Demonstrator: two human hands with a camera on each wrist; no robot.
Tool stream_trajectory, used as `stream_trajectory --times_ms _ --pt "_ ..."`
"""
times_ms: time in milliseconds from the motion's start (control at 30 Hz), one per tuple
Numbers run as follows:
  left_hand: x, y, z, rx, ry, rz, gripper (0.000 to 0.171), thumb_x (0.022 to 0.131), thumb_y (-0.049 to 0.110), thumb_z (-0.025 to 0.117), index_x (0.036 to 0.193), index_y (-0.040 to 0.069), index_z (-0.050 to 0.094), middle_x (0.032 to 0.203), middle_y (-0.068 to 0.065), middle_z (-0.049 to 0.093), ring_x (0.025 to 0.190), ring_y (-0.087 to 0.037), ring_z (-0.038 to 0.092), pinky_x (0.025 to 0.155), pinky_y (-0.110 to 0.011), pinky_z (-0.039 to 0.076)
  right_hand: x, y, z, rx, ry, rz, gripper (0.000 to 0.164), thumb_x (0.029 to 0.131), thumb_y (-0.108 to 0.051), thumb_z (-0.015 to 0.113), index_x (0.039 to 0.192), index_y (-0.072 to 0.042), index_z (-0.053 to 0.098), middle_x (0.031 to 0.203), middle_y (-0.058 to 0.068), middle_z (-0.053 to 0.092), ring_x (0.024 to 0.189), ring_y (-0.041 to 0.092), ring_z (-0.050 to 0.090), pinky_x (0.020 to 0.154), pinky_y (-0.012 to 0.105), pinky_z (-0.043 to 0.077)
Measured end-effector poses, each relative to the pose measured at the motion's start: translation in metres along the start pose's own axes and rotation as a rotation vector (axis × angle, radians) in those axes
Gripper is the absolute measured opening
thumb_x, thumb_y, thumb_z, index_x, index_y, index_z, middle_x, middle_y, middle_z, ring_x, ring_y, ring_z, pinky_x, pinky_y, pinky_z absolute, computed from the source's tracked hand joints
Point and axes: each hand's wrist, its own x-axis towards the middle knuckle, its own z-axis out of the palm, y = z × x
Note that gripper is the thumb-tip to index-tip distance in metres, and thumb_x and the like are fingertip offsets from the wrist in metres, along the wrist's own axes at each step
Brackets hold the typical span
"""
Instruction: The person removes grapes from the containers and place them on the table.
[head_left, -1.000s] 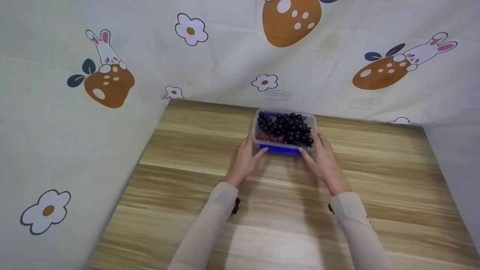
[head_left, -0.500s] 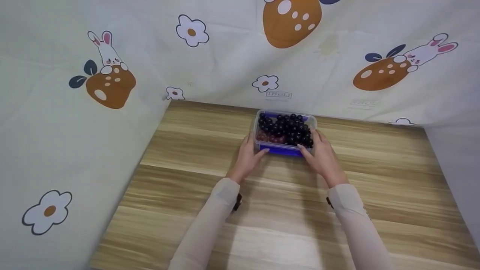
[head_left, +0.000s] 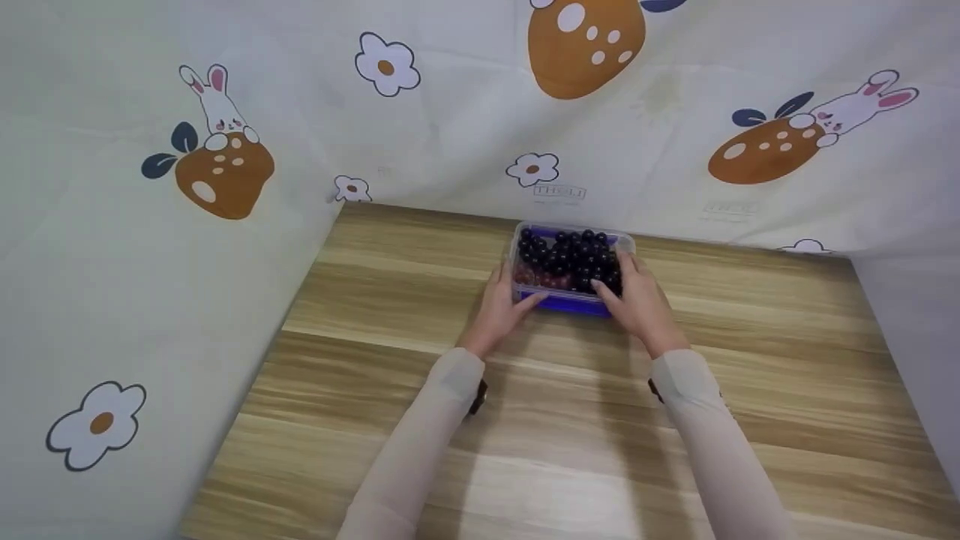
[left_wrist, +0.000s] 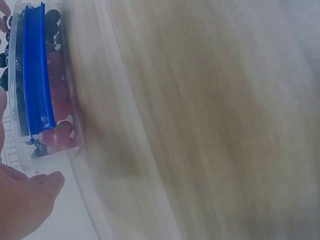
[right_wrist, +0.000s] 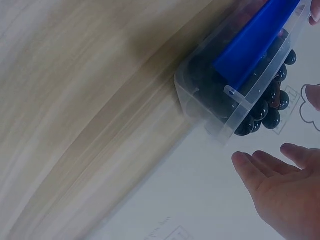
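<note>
Box (head_left: 574, 304), grapes (head_left: 574, 255) inside; right hand (head_left: 643, 301), loosely spread, now raised from the box's side to grape level, so setting-down seems done; left hand (head_left: 499, 309), spread alongside, contact unclear.

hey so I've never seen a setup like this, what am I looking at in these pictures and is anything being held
No machine here, just a person's bare left hand and right hand. The wide view comes from a camera on the head, looking down; the two close views come from cameras on the wrists. On the wood-patterned surface sits a clear box with a blue strip along its near side. Inside are dark grapes, some heaped above the rim, and reddish grapes. The hands are at opposite ends, fingers fairly straight; neither clearly grips anything.
</note>
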Motion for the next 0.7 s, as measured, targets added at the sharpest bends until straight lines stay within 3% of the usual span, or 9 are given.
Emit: stream_trajectory --times_ms 233,700 --pt "0.004 0.001 0.001 0.004 -0.007 -0.008 0.098 0.103 0.042 0.069 0.165 -0.009 0.013 0.169 -0.037 0.014 0.159 -0.046 0.018 0.133 -0.05 0.019 0.01 -0.003 -0.001 -0.014 -0.049 0.034 0.081 0.11 -0.04 0.055 0.169 -0.003 0.014 0.17 0.035 0.015 0.155 0.054 0.021 0.126 0.067 0.026" --pt "0.015 0.001 0.001 0.035 0.001 -0.008 0.1 0.101 0.043 0.071 0.165 -0.009 0.014 0.171 -0.033 0.017 0.16 -0.043 0.02 0.133 -0.047 0.02 0.024 -0.004 0.006 -0.042 -0.012 0.011 0.078 0.109 -0.035 0.058 0.167 0.001 0.02 0.168 0.036 0.021 0.153 0.054 0.028 0.126 0.064 0.029"
